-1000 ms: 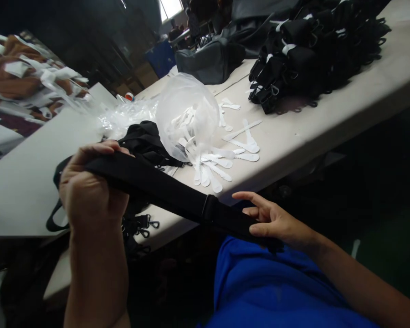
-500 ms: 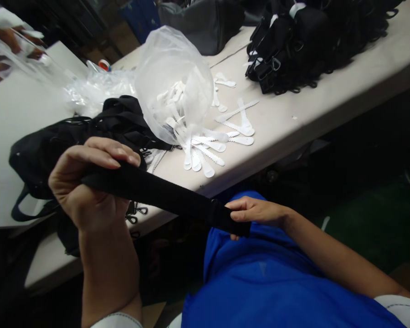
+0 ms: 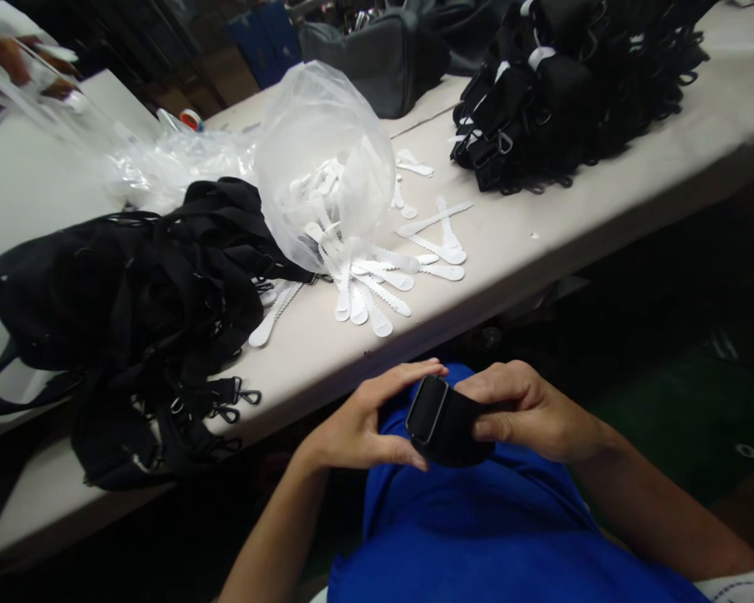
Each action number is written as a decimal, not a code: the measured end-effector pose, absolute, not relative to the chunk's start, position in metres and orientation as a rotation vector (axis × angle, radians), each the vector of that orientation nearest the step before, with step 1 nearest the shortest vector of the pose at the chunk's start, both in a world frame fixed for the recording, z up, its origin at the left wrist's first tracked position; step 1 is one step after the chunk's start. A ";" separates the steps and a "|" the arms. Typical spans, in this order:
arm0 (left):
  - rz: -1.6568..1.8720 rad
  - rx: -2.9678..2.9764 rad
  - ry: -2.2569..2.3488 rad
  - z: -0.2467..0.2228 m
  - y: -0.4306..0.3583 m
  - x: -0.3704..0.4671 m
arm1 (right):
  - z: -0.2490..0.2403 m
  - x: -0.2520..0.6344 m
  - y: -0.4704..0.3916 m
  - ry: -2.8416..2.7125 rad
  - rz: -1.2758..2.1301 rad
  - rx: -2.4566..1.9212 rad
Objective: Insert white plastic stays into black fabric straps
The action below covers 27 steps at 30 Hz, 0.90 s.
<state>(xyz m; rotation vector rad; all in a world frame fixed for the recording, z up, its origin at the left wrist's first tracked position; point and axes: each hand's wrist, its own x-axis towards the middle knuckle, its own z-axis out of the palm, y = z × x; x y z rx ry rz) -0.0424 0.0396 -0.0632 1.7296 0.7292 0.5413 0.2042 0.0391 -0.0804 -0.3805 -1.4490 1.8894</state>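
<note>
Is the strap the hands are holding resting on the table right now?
No, both the left hand and right hand hold the folded black strap below the table edge, over the lap.

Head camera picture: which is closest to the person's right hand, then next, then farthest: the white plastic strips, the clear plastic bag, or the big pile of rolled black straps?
From the right hand, which holds a rolled black strap together with the left hand:
1. White serrated plastic strips, on the table just ahead.
2. Clear plastic bag, behind the strips, further left.
3. Pile of rolled black straps, at the table's far right end.
</note>
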 end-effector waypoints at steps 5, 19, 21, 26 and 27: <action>0.712 1.419 0.863 -0.122 0.028 -0.001 | -0.094 0.197 0.030 -1.097 1.954 -0.570; 0.952 1.336 0.891 -0.110 0.035 0.033 | -0.125 0.162 0.016 -0.771 1.479 -0.928; 0.901 1.425 0.765 -0.114 0.025 0.038 | -0.122 0.163 0.017 -0.681 1.412 -0.940; 0.977 1.394 0.870 -0.129 0.006 0.057 | -0.125 0.163 0.023 -0.838 1.210 -1.093; 0.961 1.354 0.920 -0.130 0.005 0.057 | -0.128 0.164 0.025 -0.936 1.124 -1.146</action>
